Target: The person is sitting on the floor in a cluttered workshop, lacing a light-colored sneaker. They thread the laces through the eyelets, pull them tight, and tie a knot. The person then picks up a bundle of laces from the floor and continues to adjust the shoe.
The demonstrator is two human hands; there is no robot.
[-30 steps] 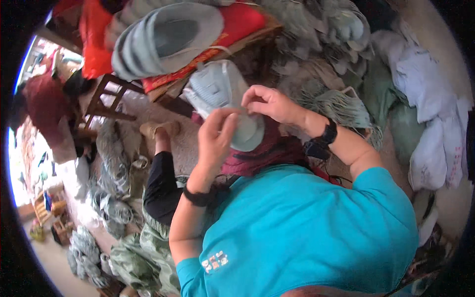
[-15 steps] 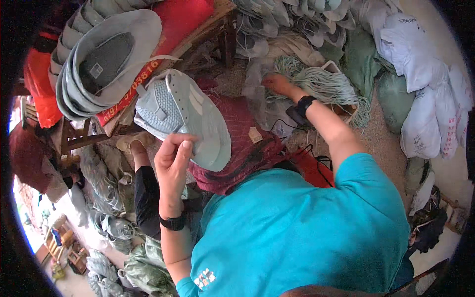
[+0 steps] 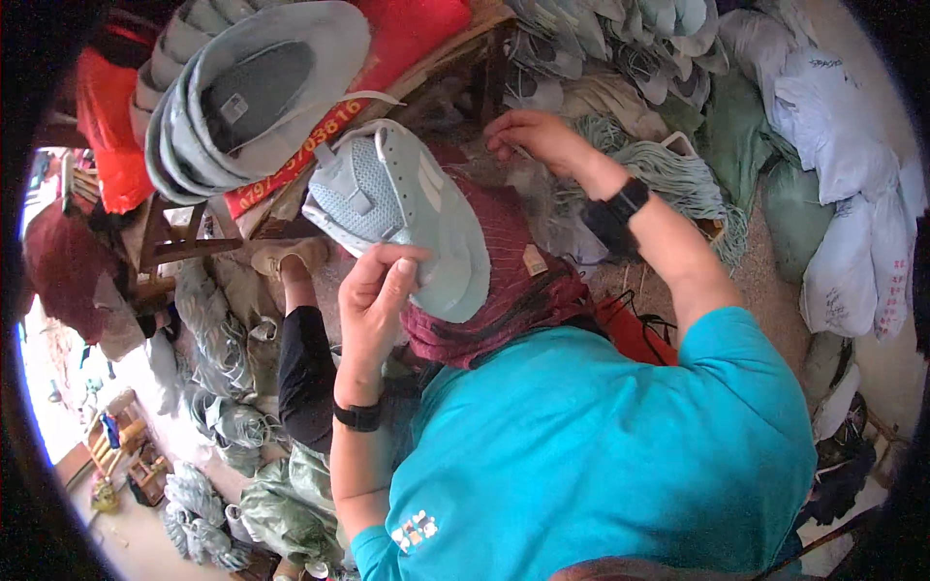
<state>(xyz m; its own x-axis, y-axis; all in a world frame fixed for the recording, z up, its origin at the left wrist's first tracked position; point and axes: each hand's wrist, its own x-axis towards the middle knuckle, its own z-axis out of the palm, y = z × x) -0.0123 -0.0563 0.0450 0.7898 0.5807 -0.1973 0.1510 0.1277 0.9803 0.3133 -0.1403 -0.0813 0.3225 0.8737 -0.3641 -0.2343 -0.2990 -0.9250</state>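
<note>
A pale grey-blue shoe upper (image 3: 441,223) with a mesh tongue and unlaced eyelets sits over my lap. My left hand (image 3: 380,295) pinches its near-left edge, thumb against forefinger. Out beyond the upper, my right hand (image 3: 542,143) is raised with its fingers curled together; whatever they may hold is too small to make out. Just right of that hand lies a thick bundle of pale green shoelaces (image 3: 668,179), partly hidden by my wrist. A dark red striped cloth (image 3: 499,300) covers my lap under the upper.
At upper left, a stack of nested grey shoe uppers (image 3: 281,87) rests on a wooden bench with a red cover (image 3: 412,44). More uppers (image 3: 620,44) are piled at the far side. White sacks (image 3: 823,126) stand at right, and a person's leg (image 3: 305,368) shows at left.
My right hand has lifted away from the shoelace bundle and come left, closer to the upper. My left hand keeps its pinch on the upper. The whole view has shifted slightly.
</note>
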